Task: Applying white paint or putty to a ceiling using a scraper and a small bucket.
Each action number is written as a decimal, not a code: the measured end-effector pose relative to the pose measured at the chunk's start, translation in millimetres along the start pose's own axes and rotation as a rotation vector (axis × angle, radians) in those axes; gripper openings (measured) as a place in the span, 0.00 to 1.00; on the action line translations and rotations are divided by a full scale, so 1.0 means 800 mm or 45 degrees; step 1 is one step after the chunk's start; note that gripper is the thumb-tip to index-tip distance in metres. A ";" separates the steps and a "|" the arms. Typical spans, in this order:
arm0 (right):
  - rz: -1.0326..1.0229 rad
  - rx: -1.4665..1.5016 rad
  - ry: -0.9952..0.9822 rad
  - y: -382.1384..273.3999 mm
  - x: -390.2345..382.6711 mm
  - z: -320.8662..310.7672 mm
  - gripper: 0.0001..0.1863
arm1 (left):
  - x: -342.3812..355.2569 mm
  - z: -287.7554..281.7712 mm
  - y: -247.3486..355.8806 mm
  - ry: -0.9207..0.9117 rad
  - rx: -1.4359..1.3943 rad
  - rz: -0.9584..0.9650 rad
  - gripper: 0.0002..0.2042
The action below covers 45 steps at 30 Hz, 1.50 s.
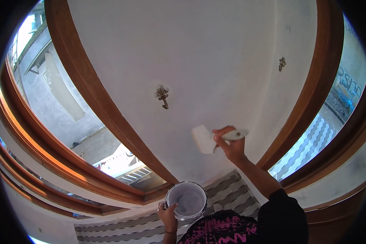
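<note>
My right hand is closed round the pale handle of a wide paintbrush. Its broad whitish bristles point left, close to the white wall; whether they touch it I cannot tell. Lower down, my left hand grips the rim of a round paint bucket, thumb inside and fingers outside. The bucket is pale inside, with a greyish-white layer at its bottom and dark marks round its outer edge.
Two ornate metal hooks, a nearer hook and a right-hand hook, stick out from the wall. Brown wooden frames border windows on both sides. Below lies a grey-and-white patterned tile floor.
</note>
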State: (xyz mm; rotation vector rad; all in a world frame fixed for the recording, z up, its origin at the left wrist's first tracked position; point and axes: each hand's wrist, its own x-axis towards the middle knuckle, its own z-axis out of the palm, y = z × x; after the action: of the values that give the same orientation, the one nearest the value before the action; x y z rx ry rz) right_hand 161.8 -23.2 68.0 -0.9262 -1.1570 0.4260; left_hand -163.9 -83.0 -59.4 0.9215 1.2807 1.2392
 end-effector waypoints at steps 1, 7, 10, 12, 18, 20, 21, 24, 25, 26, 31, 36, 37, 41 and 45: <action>0.000 0.000 -0.003 -0.011 0.011 0.009 0.04 | 0.001 0.005 -0.002 -0.008 0.005 0.034 0.13; -0.260 0.390 0.158 -0.022 0.059 0.044 0.09 | -0.012 0.010 -0.006 0.029 0.052 0.087 0.09; -0.333 0.406 0.185 -0.016 0.077 0.057 0.09 | -0.018 0.002 -0.008 0.098 0.035 0.064 0.09; -0.325 0.435 0.179 -0.012 0.086 0.067 0.08 | -0.018 -0.007 -0.014 0.122 0.014 0.066 0.10; -0.665 0.067 0.257 0.013 0.095 0.072 0.08 | -0.017 -0.015 -0.007 0.218 0.075 -0.023 0.11; -0.803 -0.125 0.324 0.001 0.089 0.078 0.09 | -0.021 -0.019 -0.007 0.201 0.090 0.042 0.11; -0.806 -0.121 0.327 0.002 0.088 0.078 0.09 | -0.020 -0.012 -0.001 0.197 0.085 0.066 0.10; -0.717 -0.027 0.317 0.006 0.084 0.074 0.10 | -0.014 -0.009 -0.002 0.198 0.060 0.071 0.09; -0.766 -0.038 0.300 0.009 0.085 0.076 0.09 | -0.012 -0.008 -0.004 0.205 0.040 0.045 0.09; -0.815 -0.050 0.282 0.011 0.087 0.077 0.09 | -0.008 -0.006 -0.006 0.198 0.039 0.045 0.09; -0.826 -0.155 0.332 0.003 0.088 0.078 0.09 | -0.010 -0.002 0.008 0.126 0.089 0.070 0.09; -0.818 -0.071 0.383 0.006 0.080 0.081 0.09 | -0.001 -0.013 -0.008 0.137 0.053 0.047 0.09; -0.820 -0.080 0.382 0.013 0.079 0.083 0.09 | 0.000 -0.015 -0.010 0.133 0.058 0.040 0.09; -0.770 -0.055 0.388 0.026 0.076 0.083 0.10 | 0.002 -0.010 -0.009 0.116 0.022 0.027 0.09; -0.800 -0.150 0.403 0.012 0.074 0.075 0.10 | 0.006 -0.015 -0.009 0.085 0.025 0.051 0.09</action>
State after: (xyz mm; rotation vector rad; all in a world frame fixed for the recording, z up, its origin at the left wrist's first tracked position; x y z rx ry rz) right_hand 131.0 48.5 101.3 -0.6519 -1.1174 -0.2910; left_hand -175.1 -81.3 -68.3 0.9303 1.3352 1.2999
